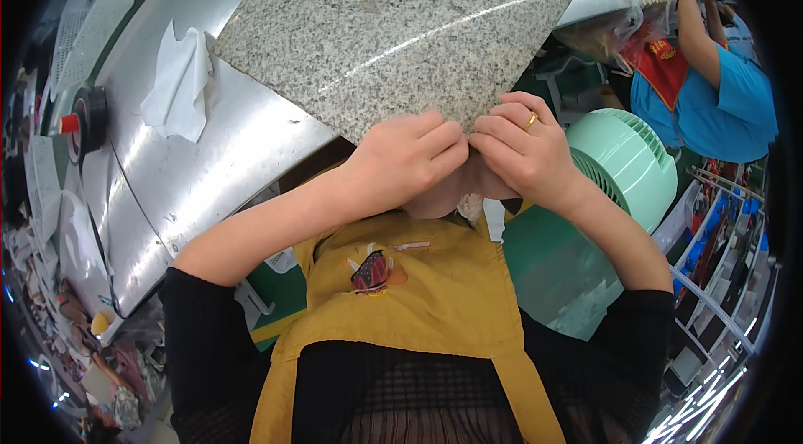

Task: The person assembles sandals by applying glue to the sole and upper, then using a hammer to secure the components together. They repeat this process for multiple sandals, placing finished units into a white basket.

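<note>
At the near corner of a speckled grey stone slab (360, 42), my two hands are close together with their fingers pinched. My left hand (408, 158) and my right hand (527, 151), which has a ring on one finger, grip a thin, limp, pinkish-brown piece of sheet material (443, 197). It hangs below my fingers in front of my mustard apron (418, 293). Whether it is leather or cloth I cannot tell, and my fingers hide its upper edge.
A crumpled white cloth (180, 84) lies on the metal table (242, 126) to the left, near a black round device (88, 122) with a red knob. A mint-green fan (631, 164) stands close at right. Beyond it is a person in a blue shirt (711, 101).
</note>
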{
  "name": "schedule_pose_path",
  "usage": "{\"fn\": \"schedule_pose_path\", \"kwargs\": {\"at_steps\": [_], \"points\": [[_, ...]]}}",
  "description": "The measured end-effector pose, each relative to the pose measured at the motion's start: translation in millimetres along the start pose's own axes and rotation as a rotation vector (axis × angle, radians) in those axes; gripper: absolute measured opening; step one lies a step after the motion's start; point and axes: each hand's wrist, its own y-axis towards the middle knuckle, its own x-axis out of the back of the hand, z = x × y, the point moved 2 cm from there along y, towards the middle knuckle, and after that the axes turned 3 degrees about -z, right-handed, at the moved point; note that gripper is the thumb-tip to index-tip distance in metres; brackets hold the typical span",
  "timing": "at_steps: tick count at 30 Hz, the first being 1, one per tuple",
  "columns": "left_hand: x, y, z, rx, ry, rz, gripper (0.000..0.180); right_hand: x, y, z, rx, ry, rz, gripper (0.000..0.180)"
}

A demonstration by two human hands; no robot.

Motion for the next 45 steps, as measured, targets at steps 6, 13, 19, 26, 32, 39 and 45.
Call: {"fn": "schedule_pose_path", "kwargs": {"at_steps": [6, 13, 19, 26, 32, 39, 45], "points": [[1, -1, 4, 0.004, -0.016, 0.013, 0.033, 33, 29, -38, -0.219, 0.191, -0.02, 0.014], [3, 0, 6, 0.006, -0.077, -0.006, 0.038, 38, 88, -149, -0.247, -0.211, -0.125, 0.028], [7, 3, 3, -0.048, -0.022, 0.025, 0.032, -3, 136, -173, -0.429, -0.251, 0.26, 0.041], [13, 15, -2, -0.115, 0.046, 0.134, 0.022, -22, 146, -186, -0.349, -0.209, 0.187, 0.036], [7, 12, 1, -0.084, 0.005, 0.227, 0.031, 16, 99, -126, -0.464, 0.101, 0.152, 0.03], [10, 1, 0, -0.028, 0.028, 0.217, 0.035, 75, 31, -7, -0.89, 0.609, 0.136, 0.019], [6, 2, 2, -0.112, 0.057, 0.165, 0.035, 71, 15, 24, -0.659, 0.508, 0.167, 0.02]]}}
